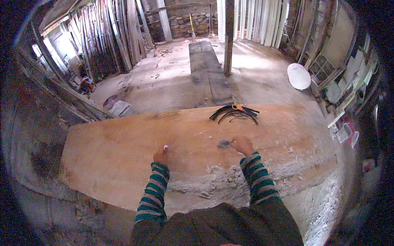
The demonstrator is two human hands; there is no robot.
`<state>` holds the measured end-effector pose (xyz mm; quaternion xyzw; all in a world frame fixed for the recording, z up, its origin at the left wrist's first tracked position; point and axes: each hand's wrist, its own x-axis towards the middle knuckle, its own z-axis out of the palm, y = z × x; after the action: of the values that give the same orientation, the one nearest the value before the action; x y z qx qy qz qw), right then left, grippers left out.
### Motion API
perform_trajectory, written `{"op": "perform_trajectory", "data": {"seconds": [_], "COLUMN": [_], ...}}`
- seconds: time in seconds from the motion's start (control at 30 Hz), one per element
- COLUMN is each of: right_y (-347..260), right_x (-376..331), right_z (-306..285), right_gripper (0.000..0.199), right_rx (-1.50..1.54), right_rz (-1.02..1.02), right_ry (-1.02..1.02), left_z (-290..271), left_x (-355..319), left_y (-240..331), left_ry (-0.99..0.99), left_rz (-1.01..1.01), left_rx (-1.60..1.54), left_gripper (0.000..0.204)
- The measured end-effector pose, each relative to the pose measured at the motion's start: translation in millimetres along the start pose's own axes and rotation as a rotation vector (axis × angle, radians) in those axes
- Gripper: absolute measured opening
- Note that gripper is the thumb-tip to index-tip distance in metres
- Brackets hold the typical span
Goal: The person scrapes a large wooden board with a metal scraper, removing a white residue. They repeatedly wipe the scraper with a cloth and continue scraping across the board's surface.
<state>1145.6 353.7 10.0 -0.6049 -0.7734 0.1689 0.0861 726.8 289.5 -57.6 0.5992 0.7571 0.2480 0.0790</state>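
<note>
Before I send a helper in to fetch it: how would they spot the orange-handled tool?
Find the wide wooden slab across the foreground. At its far edge, right of centre, lies a bundle of dark curved strips. The orange-handled tool rests on top, the only bright colour there.

Both forearms are covered by long knitted sleeves banded crosswise in teal, dark green and pale grey-beige stripes, the stripes running evenly from the cuffs back toward the elbows. The cuffs fit closely at the wrists, leaving the left hand and right hand bare. A dark, plain brownish-grey garment covers the body at the lower edge.
</note>
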Motion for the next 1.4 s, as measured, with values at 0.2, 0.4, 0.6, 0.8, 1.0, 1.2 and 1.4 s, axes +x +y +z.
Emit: {"op": "perform_trajectory", "data": {"seconds": [0.2,0.4,0.6,0.8,1.0,1.2,1.4], "right_y": [-1.6,-38.9,-53.5,-39.2,-57.2,-13.3,18.7], "right_x": [6.1,38.6,61.2,49.2,21.2,-96.8,-192.9], "right_z": [-1.7,16.9,-6.5,22.7,-13.8,-59.4,-58.3], "right_gripper": [0.033,0.035,0.035,0.029,0.032,0.036,0.032], "right_rx": [0.188,0.307,0.266,0.285,0.3,0.496,0.754], "right_rz": [0.07,0.049,0.096,0.159,0.014,0.253,0.473], "right_ry": [0.005,0.079,-0.056,-0.079,-0.104,-0.006,0.121], "left_z": [2.7,31.6,4.9,6.0,22.4,95.5,149.6], "left_x": [6.6,14.8,9.6,14.7,92.5,209.1,218.7], "left_y": [43.4,-2.2,38.7,20.7,77.6,112.0,117.6], "left_ry": [-0.003,0.162,0.014,-0.01,-0.017,-0.311,-0.245], "left_rz": [-0.114,-0.01,-0.193,-0.188,0.251,0.378,0.647], "left_rx": [-0.132,-0.163,-0.225,-0.405,-0.163,-0.707,-0.919], "left_gripper": [0.049,0.022,0.023,0.029,0.025,0.025,0.019]}}
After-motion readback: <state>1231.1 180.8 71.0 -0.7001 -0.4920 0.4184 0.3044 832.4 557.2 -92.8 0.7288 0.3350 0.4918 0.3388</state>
